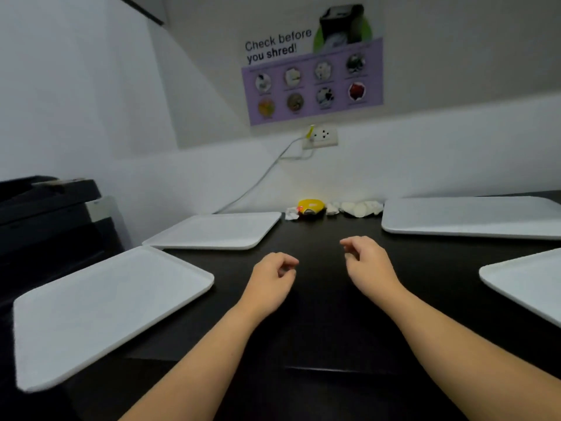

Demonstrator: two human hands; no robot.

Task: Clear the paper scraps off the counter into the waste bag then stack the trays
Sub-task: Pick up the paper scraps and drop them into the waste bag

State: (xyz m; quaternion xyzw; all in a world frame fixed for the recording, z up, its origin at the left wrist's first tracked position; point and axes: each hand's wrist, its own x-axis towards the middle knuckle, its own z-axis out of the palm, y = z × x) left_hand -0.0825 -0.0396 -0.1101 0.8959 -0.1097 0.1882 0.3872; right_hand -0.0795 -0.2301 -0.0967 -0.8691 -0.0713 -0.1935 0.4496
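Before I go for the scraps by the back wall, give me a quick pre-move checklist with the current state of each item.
1. Both hands free: ok. The left hand and right hand hover loosely curled, holding nothing.
2. Paper scraps located: ok, crumpled against the wall, beside a yellow object.
3. Path to the scraps: ok, bare black counter lies between hands and scraps.
4. Waste bag within reach: cannot tell, none in view.
5. Trays free of scraps: ok for the near left tray and far left tray; the right-side trays are partly cut off.
6. Trays stacked: not ok, all lie separately.
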